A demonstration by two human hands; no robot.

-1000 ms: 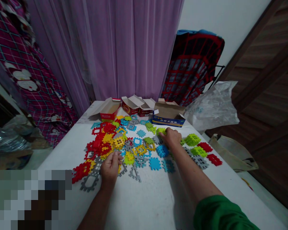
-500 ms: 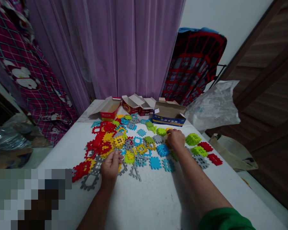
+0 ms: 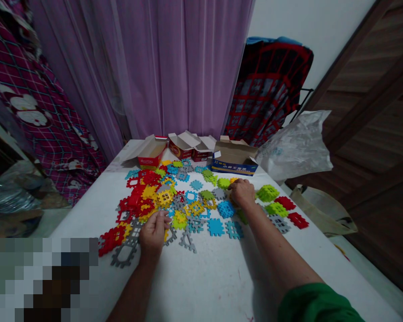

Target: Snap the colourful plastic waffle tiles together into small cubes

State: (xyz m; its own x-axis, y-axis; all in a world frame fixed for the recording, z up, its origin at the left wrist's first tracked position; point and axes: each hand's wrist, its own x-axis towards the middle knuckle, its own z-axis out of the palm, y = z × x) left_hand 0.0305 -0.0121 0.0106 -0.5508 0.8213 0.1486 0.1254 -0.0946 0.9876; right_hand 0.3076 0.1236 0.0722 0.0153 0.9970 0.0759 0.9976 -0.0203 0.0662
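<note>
A spread of flat plastic interlocking tiles in red, yellow, blue, green and grey covers the white table. My left hand rests on the tiles at the near edge of the pile, fingers curled onto a grey piece. My right hand reaches further out, fingers bent down over tiles beside a blue tile and a green tile. What its fingers hold is hidden. Small stacks of green tiles and red tiles lie to its right.
Open cardboard boxes stand at the table's far edge: a red one, two small red ones and a blue one. A clear plastic bag hangs off the right side. Purple curtains are behind.
My right hand drew back from the green tile near the blue box toward the right, then settled over tiles there. My left hand stayed in place.
</note>
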